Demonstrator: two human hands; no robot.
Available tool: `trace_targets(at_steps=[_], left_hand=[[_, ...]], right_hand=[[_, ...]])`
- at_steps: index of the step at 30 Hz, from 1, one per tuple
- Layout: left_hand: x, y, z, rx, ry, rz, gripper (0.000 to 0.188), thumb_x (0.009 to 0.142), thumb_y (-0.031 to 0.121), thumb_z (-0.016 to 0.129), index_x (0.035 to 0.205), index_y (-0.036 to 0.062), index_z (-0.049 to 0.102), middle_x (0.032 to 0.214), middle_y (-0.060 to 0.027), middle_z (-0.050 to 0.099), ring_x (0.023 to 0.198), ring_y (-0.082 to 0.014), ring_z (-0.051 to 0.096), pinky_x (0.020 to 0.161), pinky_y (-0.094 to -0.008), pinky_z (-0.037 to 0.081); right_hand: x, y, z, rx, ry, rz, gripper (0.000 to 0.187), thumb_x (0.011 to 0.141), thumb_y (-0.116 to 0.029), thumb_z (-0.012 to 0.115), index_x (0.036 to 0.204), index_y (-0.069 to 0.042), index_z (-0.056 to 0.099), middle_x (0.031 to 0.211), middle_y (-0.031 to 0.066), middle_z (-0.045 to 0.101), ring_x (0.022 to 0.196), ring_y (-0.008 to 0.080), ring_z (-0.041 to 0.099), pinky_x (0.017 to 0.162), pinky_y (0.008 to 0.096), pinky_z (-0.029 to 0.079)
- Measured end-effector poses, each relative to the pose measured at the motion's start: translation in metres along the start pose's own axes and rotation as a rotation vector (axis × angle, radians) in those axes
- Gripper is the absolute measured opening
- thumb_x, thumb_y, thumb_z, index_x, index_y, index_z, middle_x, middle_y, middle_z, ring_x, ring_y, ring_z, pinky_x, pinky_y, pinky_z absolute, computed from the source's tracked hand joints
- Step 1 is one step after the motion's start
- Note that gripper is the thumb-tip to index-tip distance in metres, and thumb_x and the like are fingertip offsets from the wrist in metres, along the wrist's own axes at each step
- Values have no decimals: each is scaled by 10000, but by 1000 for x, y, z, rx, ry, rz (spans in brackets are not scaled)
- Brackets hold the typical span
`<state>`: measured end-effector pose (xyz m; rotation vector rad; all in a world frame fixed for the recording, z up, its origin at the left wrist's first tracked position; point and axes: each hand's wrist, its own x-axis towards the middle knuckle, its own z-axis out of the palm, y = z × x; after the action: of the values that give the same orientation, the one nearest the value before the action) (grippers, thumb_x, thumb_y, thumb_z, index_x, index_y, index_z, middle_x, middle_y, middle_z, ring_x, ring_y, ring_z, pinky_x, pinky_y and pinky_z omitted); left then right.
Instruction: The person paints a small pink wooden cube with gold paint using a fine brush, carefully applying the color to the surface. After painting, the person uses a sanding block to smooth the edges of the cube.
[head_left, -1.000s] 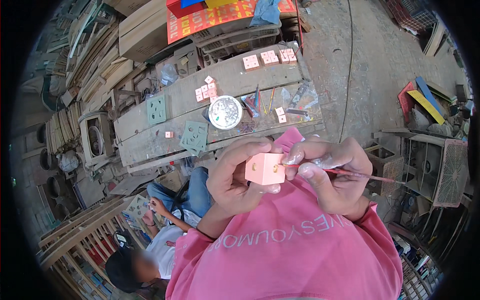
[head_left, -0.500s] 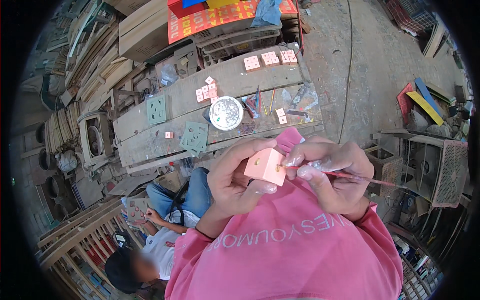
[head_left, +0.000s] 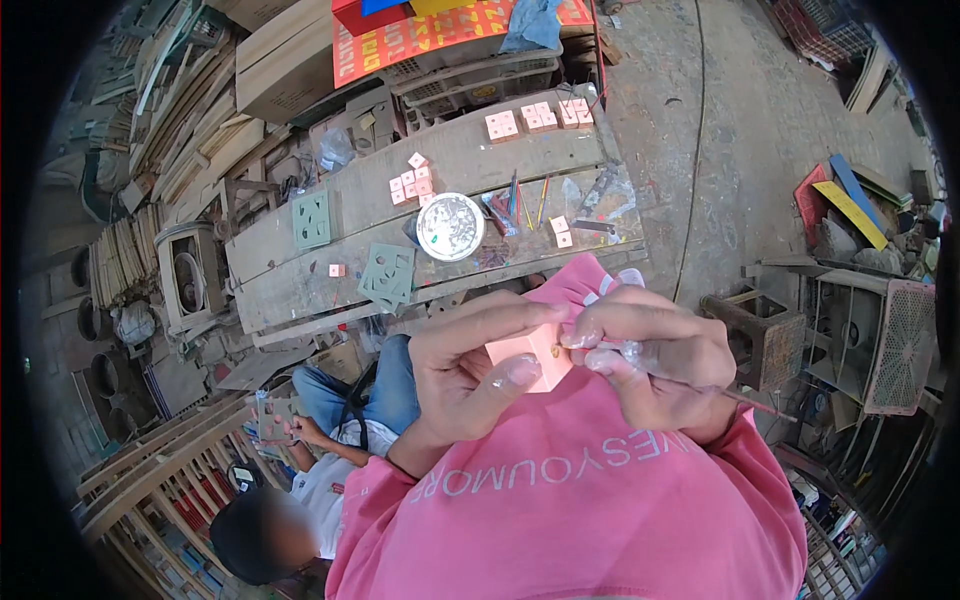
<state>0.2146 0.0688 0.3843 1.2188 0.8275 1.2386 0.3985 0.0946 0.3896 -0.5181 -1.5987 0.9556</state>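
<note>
My left hand (head_left: 455, 370) is closed round a pink cube (head_left: 543, 342), with the fingers along its far side and the thumb across its near face. A small dark, hollow-looking spot shows on the cube's right face. In my right hand (head_left: 660, 365) is a thin paintbrush (head_left: 765, 406), pinched between thumb and fingers with its handle sticking out to the right. The brush tip is hidden by the fingertips close to that spot, so I cannot tell whether it touches. Pale smears of paint mark the fingers and thumbs of both hands.
A worn wooden table (head_left: 290, 285) ahead carries a paint-smeared round lid or dish (head_left: 451, 227), grouped pink cubes (head_left: 411, 184), green stencil-like plates (head_left: 388, 274) and several brushes (head_left: 514, 200). A co-worker (head_left: 330, 500) sits at lower left, holding a flat board (head_left: 275, 417).
The cube has tilted in my left hand, and the left thumb has moved up over its face. My right hand has shifted slightly, and the brush handle now slopes lower.
</note>
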Motion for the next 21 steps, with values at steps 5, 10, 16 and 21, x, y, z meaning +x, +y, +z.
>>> trace_targets(at_steps=[5,10,16,21], left_hand=[[-5,1,3,-270,0,-260,333,864,167,611,1075,-90,622,1004,-188,654,910,-198,641,792,-289,503],[-6,-3,6,-337,35,-283,347,884,200,593,1097,-72,619,999,-161,663,909,-188,643,808,-295,504],[-5,-1,4,-353,36,-345,350,895,198,596,1113,-76,609,1018,-159,656,926,-179,634,812,-288,501],[-4,-2,3,-172,24,-177,331,839,85,651,1122,-79,604,1072,-174,613,956,-191,610,797,-279,495]], right_hand=[[-4,7,-1,143,48,3,150,747,109,637,734,55,498,845,260,643,709,306,652,625,361,539],[3,6,-8,209,30,95,125,754,96,640,780,48,527,833,249,651,709,287,654,595,339,534],[6,8,-12,104,-39,73,145,752,91,649,752,41,513,832,237,648,690,271,642,574,311,523],[9,3,-11,-45,-86,53,188,743,123,621,659,30,479,818,223,640,651,278,618,556,313,513]])
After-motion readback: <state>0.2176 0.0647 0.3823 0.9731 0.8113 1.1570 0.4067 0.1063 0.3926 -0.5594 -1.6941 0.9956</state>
